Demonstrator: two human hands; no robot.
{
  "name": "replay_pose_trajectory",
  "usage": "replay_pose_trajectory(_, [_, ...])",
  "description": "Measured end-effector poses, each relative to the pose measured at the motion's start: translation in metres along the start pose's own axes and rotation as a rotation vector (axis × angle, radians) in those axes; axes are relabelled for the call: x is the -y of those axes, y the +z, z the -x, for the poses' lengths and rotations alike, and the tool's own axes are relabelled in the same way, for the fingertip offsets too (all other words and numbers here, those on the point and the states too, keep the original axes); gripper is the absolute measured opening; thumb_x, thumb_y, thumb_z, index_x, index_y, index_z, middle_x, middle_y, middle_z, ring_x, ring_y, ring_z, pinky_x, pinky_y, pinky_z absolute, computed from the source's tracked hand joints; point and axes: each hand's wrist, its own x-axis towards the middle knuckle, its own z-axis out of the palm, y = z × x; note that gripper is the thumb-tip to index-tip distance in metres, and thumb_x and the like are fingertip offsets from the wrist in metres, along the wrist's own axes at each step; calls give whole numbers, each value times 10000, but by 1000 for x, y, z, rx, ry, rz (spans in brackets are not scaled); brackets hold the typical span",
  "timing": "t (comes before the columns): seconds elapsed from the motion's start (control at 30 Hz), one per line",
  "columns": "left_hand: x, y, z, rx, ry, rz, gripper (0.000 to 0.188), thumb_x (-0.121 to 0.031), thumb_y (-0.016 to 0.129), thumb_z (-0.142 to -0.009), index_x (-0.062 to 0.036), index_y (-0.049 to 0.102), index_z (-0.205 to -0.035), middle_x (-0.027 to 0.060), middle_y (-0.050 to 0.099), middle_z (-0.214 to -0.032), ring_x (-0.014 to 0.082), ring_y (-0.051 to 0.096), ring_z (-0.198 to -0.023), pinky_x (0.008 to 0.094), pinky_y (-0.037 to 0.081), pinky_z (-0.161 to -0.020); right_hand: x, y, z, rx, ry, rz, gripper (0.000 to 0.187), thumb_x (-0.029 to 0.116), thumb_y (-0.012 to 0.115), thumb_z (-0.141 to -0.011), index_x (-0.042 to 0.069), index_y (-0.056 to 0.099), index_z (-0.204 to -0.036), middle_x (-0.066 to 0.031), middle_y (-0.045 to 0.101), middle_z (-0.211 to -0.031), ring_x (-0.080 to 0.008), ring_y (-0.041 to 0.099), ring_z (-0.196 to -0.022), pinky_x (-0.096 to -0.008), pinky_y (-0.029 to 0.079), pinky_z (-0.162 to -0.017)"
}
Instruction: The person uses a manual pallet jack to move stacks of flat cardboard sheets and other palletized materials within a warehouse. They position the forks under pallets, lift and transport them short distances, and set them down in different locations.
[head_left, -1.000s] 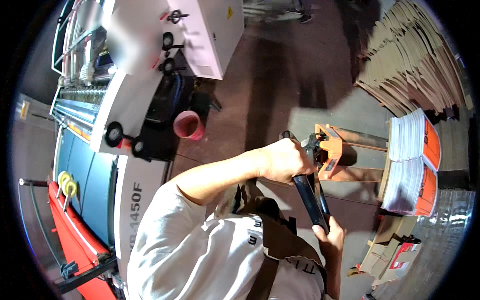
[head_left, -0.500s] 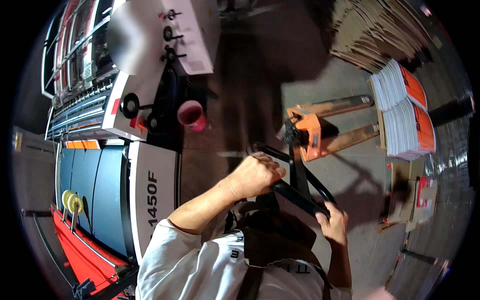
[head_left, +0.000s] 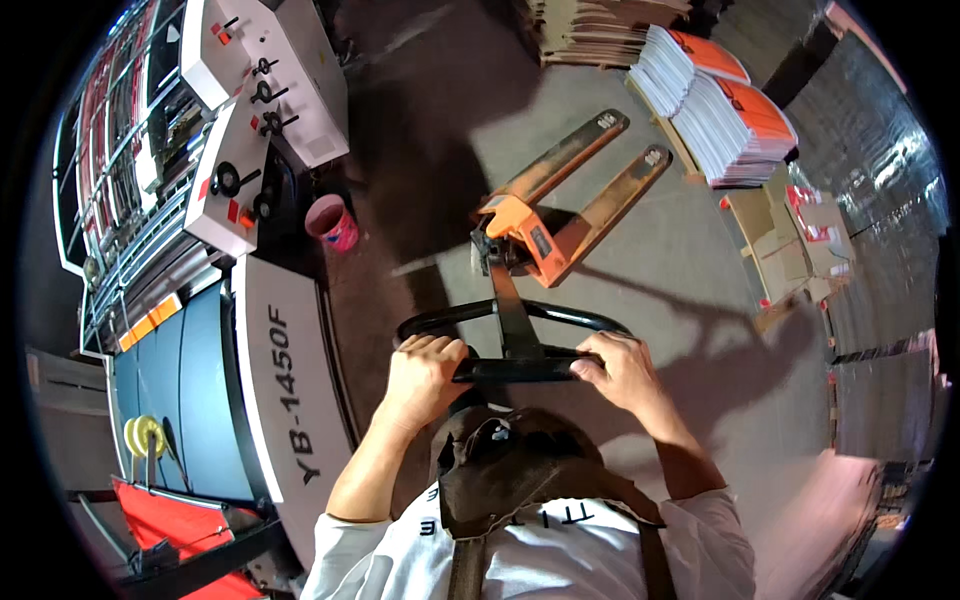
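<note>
Both of my hands grip the black loop handle (head_left: 515, 370) of an orange pallet jack. My left hand (head_left: 428, 375) is wrapped round the handle's left end, and my right hand (head_left: 618, 370) closes on its right end with the thumb along the near bar. From the handle a dark shaft runs away from me to the orange pallet jack (head_left: 527, 236). Its two worn forks (head_left: 615, 200) point to the far right, low over the floor, with no load on them. The fork tips lie short of a pallet stacked with printed sheets.
White and orange printed sheets (head_left: 730, 125) stand on a wooden pallet at right, near opened cardboard boxes (head_left: 790, 235). Stacked brown cardboard (head_left: 600, 30) is farther back. Along the left runs a large white machine (head_left: 285, 370) with hand wheels; a pink bucket (head_left: 332, 222) sits beside it.
The handle has swung from slanted to nearly square in front of me, and my hands are now level. The jack appears farther left, its forks angled more away; my view has shifted too.
</note>
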Motion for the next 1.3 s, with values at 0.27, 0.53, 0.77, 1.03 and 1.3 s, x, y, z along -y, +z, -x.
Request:
replay_pose_trajectory(0.27, [-135, 0, 136, 195, 147, 183, 433, -192, 765, -682, -73, 551, -1039, 86, 588, -827, 279, 634, -752, 373, 516, -678, 15, -22, 180, -176, -58, 13, 275, 323, 676, -807, 64, 589, -784, -85, 592, -677, -305, 587, -651, -390, 457, -619])
replay_pose_trajectory(0.53, [-212, 26, 255, 48, 236, 390, 518, -54, 763, -557, -80, 599, -1048, 75, 614, -906, 275, 619, -747, 365, 526, -649, 47, -50, 329, -341, 30, -38, 456, 466, 521, -892, 27, 601, -795, -80, 549, -628, -244, 546, -596, -353, 430, -600])
replay_pose_trajectory(0.77, [-251, 16, 286, -415, 231, 281, 359, 19, 725, -558, -46, 586, -883, 131, 617, -803, 311, 615, -691, 372, 501, -593, 80, -75, 363, -476, 36, -177, 497, 482, 478, -937, 15, 612, -827, -85, 558, -659, -171, 550, -641, -308, 429, -604])
replay_pose_trajectory(1.03, [-242, -11, 248, -567, -70, 297, 315, -45, 762, -647, -23, 570, -896, 158, 618, -786, 339, 622, -712, 357, 497, -648, 106, -90, 340, -531, 94, 87, 486, 516, 455, -949, 66, 618, -862, -176, 545, -629, -388, 547, -638, -412, 432, -590])
replay_pose_trajectory(1.3, [-276, -23, 317, -556, 113, 293, 295, 0, 735, -563, -40, 587, -815, 114, 601, -729, 294, 613, -634, 345, 490, -583, 177, -67, 448, -697, 122, -30, 346, 350, 596, -914, 26, 565, -795, -40, 481, -538, -109, 478, -490, -267, 390, -490])
